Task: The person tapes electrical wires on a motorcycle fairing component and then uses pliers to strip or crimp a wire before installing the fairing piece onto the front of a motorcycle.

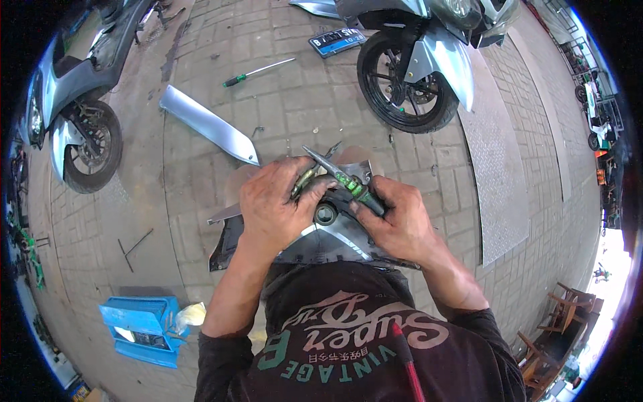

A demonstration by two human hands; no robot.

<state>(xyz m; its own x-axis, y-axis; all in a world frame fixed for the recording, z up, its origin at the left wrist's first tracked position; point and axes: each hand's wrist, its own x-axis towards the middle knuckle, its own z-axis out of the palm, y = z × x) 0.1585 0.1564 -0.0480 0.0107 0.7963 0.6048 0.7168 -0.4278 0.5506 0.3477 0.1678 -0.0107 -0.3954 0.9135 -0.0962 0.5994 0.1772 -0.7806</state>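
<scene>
Our left hand (pixel 271 201) is closed around a slim metal tool (pixel 305 181), thumb and fingers pinching it; the fingers hide much of it, so we cannot say for sure what kind it is. Our right hand (pixel 402 218) grips the dark handle of a green-and-black tool (pixel 349 183), its tapered metal tip pointing away from us and leftward, over the left hand's fingers. Just below the two hands, across our lap, lies a dark plastic panel (pixel 320 248) with a pale stripe and a round socket (pixel 325 214) between our thumbs.

Beyond the left hand, a silver-blue trim piece (pixel 209 126) lies on the paving, and farther past it a screwdriver (pixel 236 80) with a green-and-black handle. Well ahead of the right hand stands a scooter (pixel 439 63), a number plate (pixel 337 43) beside its front wheel. Another scooter (pixel 84 87) stands far out to the left hand's side. Nearer us on that side are a T-shaped wrench (pixel 138 244) and a blue box (pixel 151 318).
</scene>
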